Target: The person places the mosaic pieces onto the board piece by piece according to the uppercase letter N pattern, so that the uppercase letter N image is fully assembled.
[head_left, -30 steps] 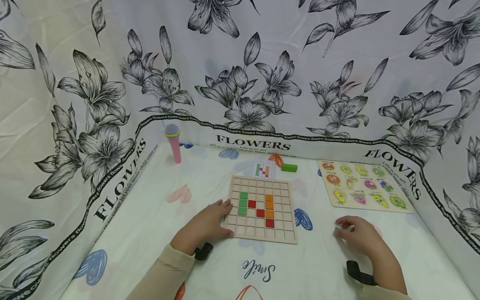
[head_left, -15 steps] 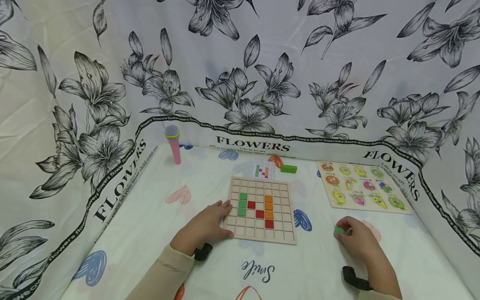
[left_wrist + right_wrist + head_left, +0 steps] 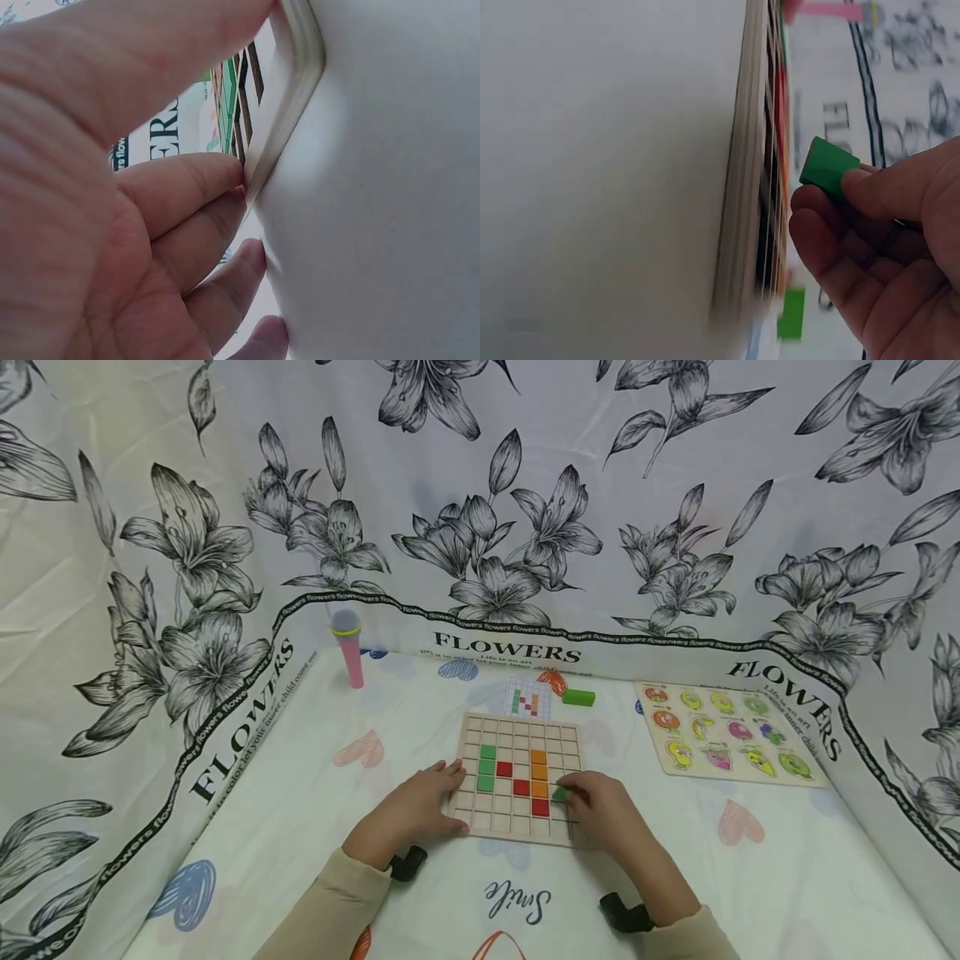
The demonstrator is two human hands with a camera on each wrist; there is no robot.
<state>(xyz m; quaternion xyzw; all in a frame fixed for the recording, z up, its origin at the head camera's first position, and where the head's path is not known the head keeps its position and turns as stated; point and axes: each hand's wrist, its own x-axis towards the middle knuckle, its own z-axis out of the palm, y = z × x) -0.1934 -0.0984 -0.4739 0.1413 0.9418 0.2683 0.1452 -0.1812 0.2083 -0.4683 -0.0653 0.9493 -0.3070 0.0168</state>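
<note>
A wooden grid board (image 3: 495, 821) lies at the middle of the table with green, red and orange square blocks in its cells. My left hand (image 3: 411, 808) rests along its left edge; in the left wrist view, thumb and fingertips touch the board's side (image 3: 289, 120). My right hand (image 3: 603, 806) is over the board's right part and pinches a small green block (image 3: 829, 166) between thumb and fingers. In the head view this block is partly hidden by the fingers, just right of the orange blocks (image 3: 538, 772). In the right wrist view it is held apart from the board.
Behind the board lie a printed pattern card (image 3: 527, 697) and a green rectangular block (image 3: 578, 697). A fruit picture board (image 3: 731, 732) lies at the right. A pink toy microphone (image 3: 348, 652) stands at the back left. Flower-printed cloth (image 3: 480, 585) walls in the table.
My right hand has moved left from the bare cloth to above the board's right side, carrying the green block. The left hand stays at the board's left edge.
</note>
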